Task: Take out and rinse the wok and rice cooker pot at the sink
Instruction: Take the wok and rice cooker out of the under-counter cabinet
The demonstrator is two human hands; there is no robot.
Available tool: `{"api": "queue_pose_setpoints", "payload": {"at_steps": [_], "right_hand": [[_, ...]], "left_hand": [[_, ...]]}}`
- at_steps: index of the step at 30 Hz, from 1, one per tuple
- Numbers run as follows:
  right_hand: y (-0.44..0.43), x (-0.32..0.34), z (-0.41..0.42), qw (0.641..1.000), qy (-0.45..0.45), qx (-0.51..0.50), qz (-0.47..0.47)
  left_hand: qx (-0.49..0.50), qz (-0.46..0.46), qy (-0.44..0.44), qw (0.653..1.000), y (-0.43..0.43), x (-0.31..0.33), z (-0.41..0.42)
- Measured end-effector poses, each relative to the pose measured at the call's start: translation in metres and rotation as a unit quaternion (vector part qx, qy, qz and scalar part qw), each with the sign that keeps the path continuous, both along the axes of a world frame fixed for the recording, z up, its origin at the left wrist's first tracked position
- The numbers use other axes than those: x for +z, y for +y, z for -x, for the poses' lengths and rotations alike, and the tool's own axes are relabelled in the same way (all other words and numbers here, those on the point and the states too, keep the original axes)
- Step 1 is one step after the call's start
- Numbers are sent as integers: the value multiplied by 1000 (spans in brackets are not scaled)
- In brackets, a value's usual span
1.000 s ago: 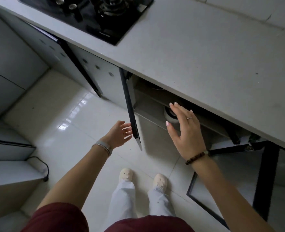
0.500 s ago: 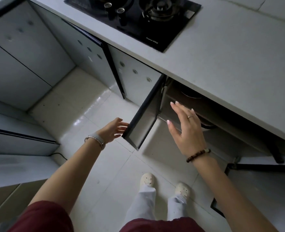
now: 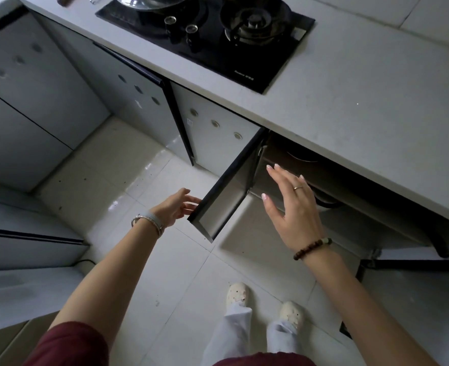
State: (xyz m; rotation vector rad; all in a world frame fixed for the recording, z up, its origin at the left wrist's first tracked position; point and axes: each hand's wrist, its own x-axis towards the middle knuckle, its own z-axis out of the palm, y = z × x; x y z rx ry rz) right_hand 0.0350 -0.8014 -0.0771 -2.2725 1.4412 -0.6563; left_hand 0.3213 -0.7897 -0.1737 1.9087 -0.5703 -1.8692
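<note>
The left hand (image 3: 177, 207) reaches with loosely straightened fingers to the outer edge of the open cabinet door (image 3: 226, 191); whether they touch it is unclear. The right hand (image 3: 292, 207) hovers before the cabinet opening, fingers spread, holding nothing. Inside, under the counter (image 3: 363, 114), a dark round vessel (image 3: 301, 156) sits on a shelf; shadow hides whether it is the wok or the rice cooker pot. A gas hob (image 3: 244, 62) with 2 knobs lies in the counter.

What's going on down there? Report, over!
Left hand open at cabinet door edge. Right hand open before the opening. Round rim visible inside; nothing out yet.
</note>
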Motion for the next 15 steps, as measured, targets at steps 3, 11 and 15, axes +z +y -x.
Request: {"api": "queue_pose_setpoints", "payload": {"at_steps": [3, 11, 15], "right_hand": [[1, -1, 8, 1000, -2, -14, -2], [16, -5, 66, 995, -25, -98, 0], [31, 0, 112, 988, -33, -153, 12]], "left_hand": [[-42, 19, -38, 998, 1, 5, 0], [-111, 324, -336, 877, 1, 37, 54], [-135, 485, -420, 755, 0, 60, 115]]}}
